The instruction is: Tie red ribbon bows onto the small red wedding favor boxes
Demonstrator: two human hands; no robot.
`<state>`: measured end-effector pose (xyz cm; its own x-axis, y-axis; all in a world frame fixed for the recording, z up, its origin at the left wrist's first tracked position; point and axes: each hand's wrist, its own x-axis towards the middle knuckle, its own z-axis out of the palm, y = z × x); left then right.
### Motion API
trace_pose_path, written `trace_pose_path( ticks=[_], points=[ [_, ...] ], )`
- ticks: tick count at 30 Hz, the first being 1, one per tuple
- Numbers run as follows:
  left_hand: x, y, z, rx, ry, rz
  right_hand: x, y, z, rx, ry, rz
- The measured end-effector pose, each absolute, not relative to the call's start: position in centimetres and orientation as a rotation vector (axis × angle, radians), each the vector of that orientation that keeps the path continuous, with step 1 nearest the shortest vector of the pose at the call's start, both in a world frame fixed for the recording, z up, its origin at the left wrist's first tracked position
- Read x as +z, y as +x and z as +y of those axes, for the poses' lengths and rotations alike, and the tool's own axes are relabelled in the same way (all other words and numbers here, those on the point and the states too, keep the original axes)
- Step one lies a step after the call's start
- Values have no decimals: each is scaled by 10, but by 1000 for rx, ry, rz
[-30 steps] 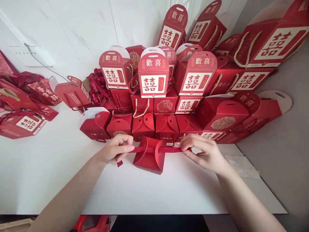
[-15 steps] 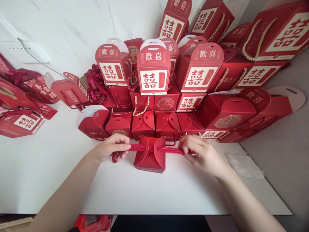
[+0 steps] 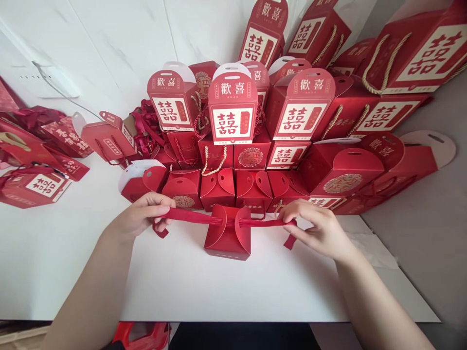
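A small red gift box (image 3: 228, 245) stands on the white table in front of me, its curved flaps folded up at the top. A dark red ribbon (image 3: 195, 216) runs through the holes in those flaps and comes out on both sides. My left hand (image 3: 151, 214) pinches the ribbon left of the box, with a loose end hanging below the fingers. On the other side my right hand (image 3: 314, 226) grips the ribbon between thumb and fingers, and a short tail dangles beneath. Both stretches look fairly taut. Neither hand touches the box.
Behind stand stacked red gift boxes (image 3: 233, 104), some with gold rope handles. More boxes (image 3: 40, 187) lie at the left, near a heap of red ribbons (image 3: 146, 124). A clear plastic sheet (image 3: 375, 250) lies at the right. Something red (image 3: 142, 335) sits below the table edge.
My left hand has moved left and slightly up. My right hand has shifted slightly right. The ribbon now stretches further out on the left, and its right tail hangs in sight.
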<state>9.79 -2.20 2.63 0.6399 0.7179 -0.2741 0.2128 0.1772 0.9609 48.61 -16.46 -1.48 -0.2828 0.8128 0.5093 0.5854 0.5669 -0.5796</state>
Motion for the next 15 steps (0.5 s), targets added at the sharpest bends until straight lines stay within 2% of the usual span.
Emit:
trace_pose_path(
  ticks=[9,15],
  points=[
    [39,104,-20,632,1512,633,15,488,-159,456,-988,-1612],
    [83,122,-13,669,1622,561,59,470,-147,593,-874,-1505]
  ],
)
